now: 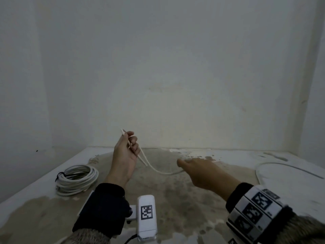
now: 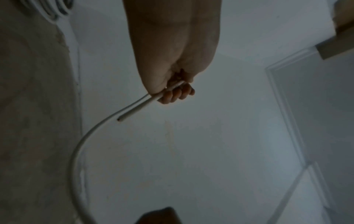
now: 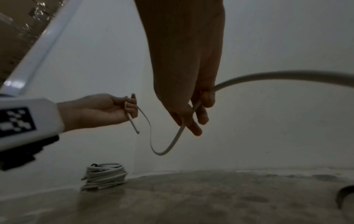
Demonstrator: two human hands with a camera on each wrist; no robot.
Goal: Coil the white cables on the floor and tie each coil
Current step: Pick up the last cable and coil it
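Evidently the second cable is only at its start: one finished coil (image 1: 76, 179), bound with a dark tie, lies on the floor (image 1: 175, 199) at the near left by the wall, while the loose white cable (image 1: 158, 170) has just its first bend made. The left hand (image 1: 125, 152) is raised, palm turned inward, fingers curled round a short doubled length near the cable's cut end, which pokes out past the fingertips. The right hand (image 1: 202, 170), lower and further right, reaches forward palm down; the right wrist view shows its fingers closed loosely about the cable, which sags in a slack curve between the two hands. The remainder trails off on the floor to the right. The next move probably calls for the right hand to draw in more cable and lay a fresh loop into the left hand's grip, each turn matching the last.
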